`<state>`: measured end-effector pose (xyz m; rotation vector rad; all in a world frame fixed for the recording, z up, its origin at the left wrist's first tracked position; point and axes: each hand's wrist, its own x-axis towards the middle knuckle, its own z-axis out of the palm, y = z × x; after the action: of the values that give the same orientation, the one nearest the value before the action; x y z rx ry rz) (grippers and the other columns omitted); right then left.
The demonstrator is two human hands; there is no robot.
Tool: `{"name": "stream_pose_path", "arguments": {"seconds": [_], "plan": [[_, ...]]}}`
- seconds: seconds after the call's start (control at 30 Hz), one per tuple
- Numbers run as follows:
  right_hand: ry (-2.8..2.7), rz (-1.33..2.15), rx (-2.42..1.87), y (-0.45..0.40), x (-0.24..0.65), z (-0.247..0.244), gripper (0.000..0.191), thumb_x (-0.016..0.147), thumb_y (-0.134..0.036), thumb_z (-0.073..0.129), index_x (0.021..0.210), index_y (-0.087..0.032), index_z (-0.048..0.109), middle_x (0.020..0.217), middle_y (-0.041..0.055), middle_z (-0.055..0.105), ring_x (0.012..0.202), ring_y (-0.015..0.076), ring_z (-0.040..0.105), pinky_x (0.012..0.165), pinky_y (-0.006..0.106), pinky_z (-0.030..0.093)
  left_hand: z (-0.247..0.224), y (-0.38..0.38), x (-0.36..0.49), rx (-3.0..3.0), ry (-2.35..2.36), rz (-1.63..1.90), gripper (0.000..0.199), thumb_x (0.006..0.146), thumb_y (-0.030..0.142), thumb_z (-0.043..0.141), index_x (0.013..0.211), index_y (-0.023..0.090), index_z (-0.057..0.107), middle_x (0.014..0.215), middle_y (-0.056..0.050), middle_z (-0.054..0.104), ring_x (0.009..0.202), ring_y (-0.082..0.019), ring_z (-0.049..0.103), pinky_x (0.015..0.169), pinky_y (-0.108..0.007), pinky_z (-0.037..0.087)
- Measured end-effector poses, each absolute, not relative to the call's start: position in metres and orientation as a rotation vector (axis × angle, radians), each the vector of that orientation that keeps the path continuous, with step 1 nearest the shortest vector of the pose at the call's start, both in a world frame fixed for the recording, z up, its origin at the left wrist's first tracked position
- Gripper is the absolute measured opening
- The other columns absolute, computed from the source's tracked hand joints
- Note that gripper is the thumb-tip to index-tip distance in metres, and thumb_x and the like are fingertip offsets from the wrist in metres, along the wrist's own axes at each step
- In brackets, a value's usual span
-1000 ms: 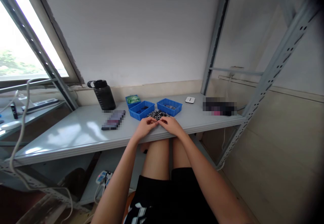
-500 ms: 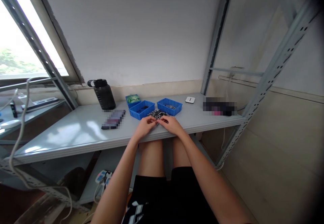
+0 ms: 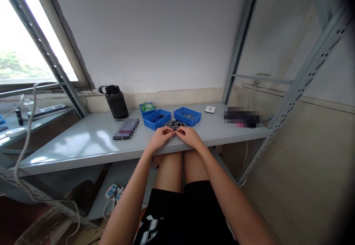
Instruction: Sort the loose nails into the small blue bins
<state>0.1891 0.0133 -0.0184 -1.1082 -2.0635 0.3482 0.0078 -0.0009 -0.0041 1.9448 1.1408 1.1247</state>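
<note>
My left hand (image 3: 162,137) and my right hand (image 3: 189,135) meet at the table's front edge, fingers pinched, fingertips almost touching. Whatever is between the fingertips is too small to name. Right behind them lies a pile of small black and silver parts (image 3: 175,124). Beyond the pile on the left is a blue tray (image 3: 157,119) with a few dark pieces. The blue tray on the right (image 3: 187,116) holds some silvery pieces. A smaller blue box (image 3: 147,109) with green contents stands behind the left tray.
On the grey table (image 3: 83,141), a dark bottle (image 3: 117,102) and a blurred phone-like object (image 3: 126,129) lie to the left. A white square item (image 3: 210,109) and a blurred dark object (image 3: 242,118) are at the right. Metal shelf posts (image 3: 244,34) frame the table.
The camera view has shifted slightly. My hands stay together in front of the pile, with small finger movements, and my knees have come closer together.
</note>
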Motion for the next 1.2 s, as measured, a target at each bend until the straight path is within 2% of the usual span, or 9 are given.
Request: {"name": "stream_pose_path", "arguments": {"seconds": [0.1, 0.23, 0.43, 0.57, 0.87, 1.1, 1.2], "plan": [[-2.106, 0.374, -1.088, 0.012, 0.189, -0.018, 0.02, 0.084, -0.037, 0.055, 0.079, -0.021, 0.065, 0.076, 0.0014, 0.069, 0.07, 0.0139, 0.06, 0.063, 0.022, 0.038, -0.002, -0.002, 0.008, 1.959, 1.134, 1.154, 0.024, 0.077, 0.037, 0.059, 0.079, 0.014, 0.065, 0.074, -0.003, 0.064, 0.066, -0.014, 0.054, 0.06, -0.024, 0.041], [-2.118, 0.338, -1.085, 0.011, 0.189, -0.017, 0.023, 0.086, -0.04, 0.053, 0.078, -0.021, 0.064, 0.075, 0.0011, 0.068, 0.068, 0.014, 0.058, 0.062, 0.022, 0.036, 0.0, -0.004, 0.008, 1.858, 1.101, 1.153, 0.024, 0.077, 0.038, 0.059, 0.082, 0.015, 0.063, 0.076, -0.003, 0.064, 0.063, -0.013, 0.055, 0.057, -0.024, 0.043], [-2.068, 0.313, -1.124, 0.011, 0.189, -0.015, 0.043, 0.093, -0.046, 0.038, 0.068, -0.02, 0.061, 0.066, 0.0019, 0.065, 0.065, 0.0147, 0.056, 0.062, 0.023, 0.035, -0.006, 0.001, 0.007, 1.85, 1.108, 1.109, 0.029, 0.074, 0.042, 0.063, 0.082, 0.014, 0.064, 0.072, -0.003, 0.065, 0.062, -0.014, 0.056, 0.057, -0.025, 0.044], [-2.084, 0.279, -1.122, 0.011, 0.188, -0.016, 0.033, 0.091, -0.043, 0.045, 0.074, -0.021, 0.063, 0.07, 0.0019, 0.066, 0.067, 0.0153, 0.056, 0.062, 0.024, 0.034, -0.006, 0.001, 0.006, 1.924, 1.132, 1.153, 0.027, 0.073, 0.04, 0.065, 0.082, 0.014, 0.066, 0.078, -0.005, 0.068, 0.069, -0.016, 0.059, 0.066, -0.027, 0.045], [-2.112, 0.294, -1.101, 0.007, 0.189, -0.013, 0.02, 0.088, -0.029, 0.048, 0.078, -0.02, 0.064, 0.073, 0.0022, 0.067, 0.067, 0.0145, 0.056, 0.063, 0.023, 0.034, 0.004, -0.006, 0.008, 1.949, 1.155, 1.123, 0.025, 0.075, 0.038, 0.063, 0.083, 0.014, 0.069, 0.082, -0.007, 0.069, 0.076, -0.019, 0.06, 0.07, -0.028, 0.044], [-2.121, 0.314, -1.083, 0.007, 0.189, -0.014, 0.021, 0.088, -0.032, 0.049, 0.079, -0.021, 0.064, 0.075, 0.0018, 0.068, 0.069, 0.015, 0.057, 0.063, 0.024, 0.035, 0.003, -0.005, 0.008, 1.994, 1.144, 1.131, 0.025, 0.078, 0.038, 0.059, 0.083, 0.015, 0.068, 0.086, -0.007, 0.069, 0.08, -0.02, 0.06, 0.075, -0.03, 0.045], [-2.084, 0.343, -1.071, 0.009, 0.19, -0.015, 0.025, 0.089, -0.036, 0.047, 0.076, -0.021, 0.063, 0.074, 0.0019, 0.067, 0.069, 0.0152, 0.057, 0.064, 0.024, 0.037, -0.001, -0.002, 0.008, 1.927, 1.097, 1.153, 0.027, 0.078, 0.039, 0.058, 0.087, 0.015, 0.066, 0.086, -0.006, 0.068, 0.075, -0.018, 0.06, 0.07, -0.028, 0.046]]}}
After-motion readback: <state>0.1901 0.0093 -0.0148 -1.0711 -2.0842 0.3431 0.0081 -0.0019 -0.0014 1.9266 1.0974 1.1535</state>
